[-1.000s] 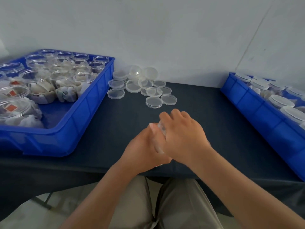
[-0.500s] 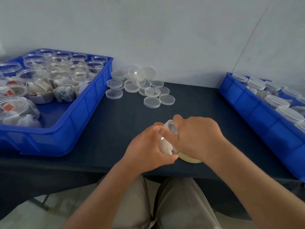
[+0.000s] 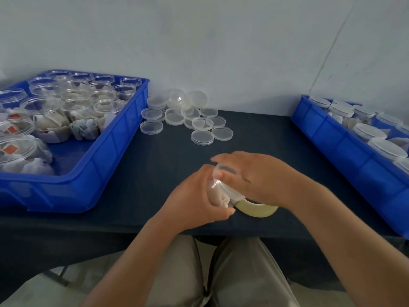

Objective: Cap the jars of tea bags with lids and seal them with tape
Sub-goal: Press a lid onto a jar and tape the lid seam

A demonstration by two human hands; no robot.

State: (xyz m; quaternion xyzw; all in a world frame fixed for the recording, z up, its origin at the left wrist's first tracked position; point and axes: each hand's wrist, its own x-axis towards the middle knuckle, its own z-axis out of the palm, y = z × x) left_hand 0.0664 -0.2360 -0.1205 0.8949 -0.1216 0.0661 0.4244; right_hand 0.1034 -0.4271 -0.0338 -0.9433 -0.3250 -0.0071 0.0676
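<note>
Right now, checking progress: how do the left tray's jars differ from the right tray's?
The open clear jars in the left blue plastic tray stand uncovered; capped jars in the right blue plastic tray wear whitish lids. Open jars show tea bags from above; capped jars hide them. Both are round.

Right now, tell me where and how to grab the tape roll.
Probably pinch the tape roll across its outer rim from above, on its near-right side: it lies flat on the table, and the jar and left hand crowd its left.
</note>
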